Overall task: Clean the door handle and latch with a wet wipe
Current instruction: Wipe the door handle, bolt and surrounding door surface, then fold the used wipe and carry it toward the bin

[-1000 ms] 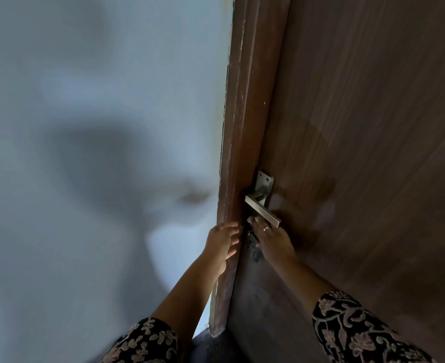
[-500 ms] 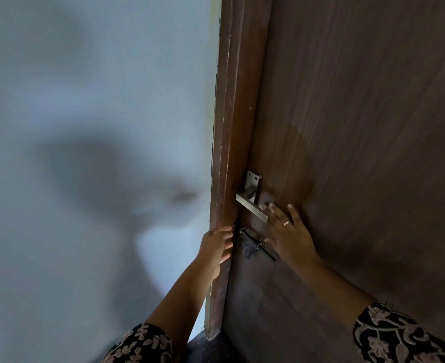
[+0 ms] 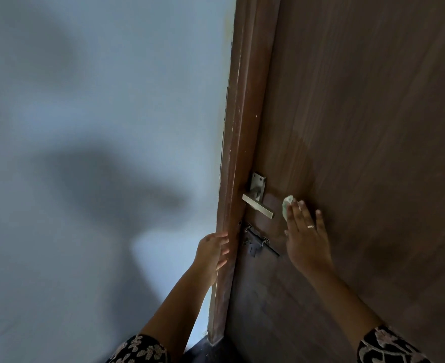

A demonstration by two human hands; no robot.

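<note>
A silver lever door handle (image 3: 258, 205) with its back plate sits on a brown wooden door (image 3: 373, 127). Just below it is a dark sliding latch (image 3: 258, 242). My right hand (image 3: 305, 237) lies flat against the door to the right of the handle, fingers spread, pressing a white wet wipe (image 3: 287, 206) under the fingertips; the wipe is apart from the handle. My left hand (image 3: 212, 251) curls around the door's left edge, level with the latch.
A pale blue-grey wall (image 3: 98, 153) fills the left half, with my shadow across it. The brown door edge (image 3: 232, 179) runs top to bottom in the middle. Dark floor shows at the door's foot.
My right hand has moved from under the handle at the latch, rightwards and up onto the door panel, and the wipe now shows at its fingertips. My left hand stays on the door edge.
</note>
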